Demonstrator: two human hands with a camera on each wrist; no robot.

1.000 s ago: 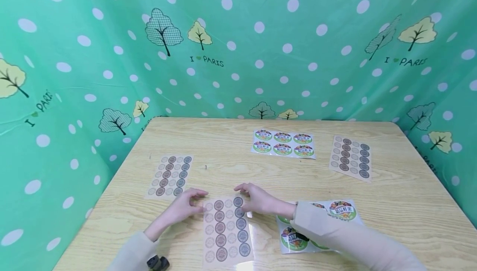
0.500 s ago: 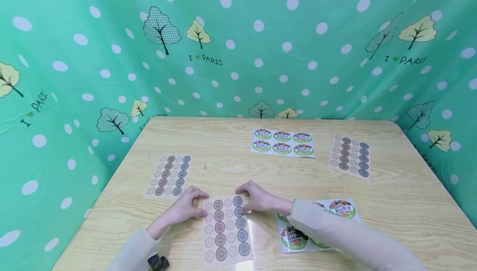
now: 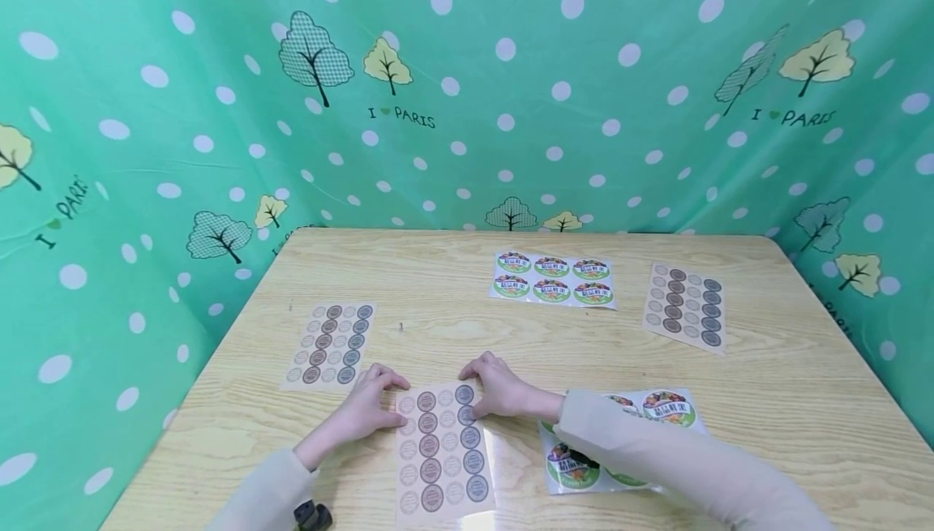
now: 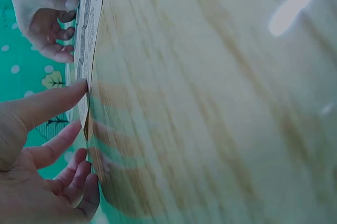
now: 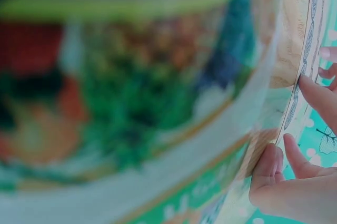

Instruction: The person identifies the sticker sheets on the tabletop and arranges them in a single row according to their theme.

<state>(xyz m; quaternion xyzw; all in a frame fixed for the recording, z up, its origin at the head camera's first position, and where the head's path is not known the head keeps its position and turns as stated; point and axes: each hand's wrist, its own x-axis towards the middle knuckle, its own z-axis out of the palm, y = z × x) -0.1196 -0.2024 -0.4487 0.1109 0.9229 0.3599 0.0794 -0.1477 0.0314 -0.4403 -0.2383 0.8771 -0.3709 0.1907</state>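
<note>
A sticker sheet (image 3: 440,458) with columns of brown, grey and pale round stickers lies at the table's near middle. My left hand (image 3: 368,405) is at its upper left corner, thumb tip at the left edge and index fingertip just beyond the top. Across from it, my right hand (image 3: 503,387) has its thumb on the upper right part, with the index finger reaching past the top edge. In the left wrist view the left thumb (image 4: 63,97) touches the sheet's border. The right hand (image 5: 295,176) also shows along the sheet's edge in the right wrist view.
Under the right sleeve lies a sheet of fruit stickers (image 3: 572,470). Another fruit sticker sheet (image 3: 553,280) is at the back. Similar round-sticker sheets lie at the left (image 3: 332,346) and far right (image 3: 684,306). A green printed cloth (image 3: 467,109) surrounds the table.
My left hand has shifted slightly right and its thumb has come to the sheet's left edge. The right hand has moved up a little. The sheet stays almost where it was.
</note>
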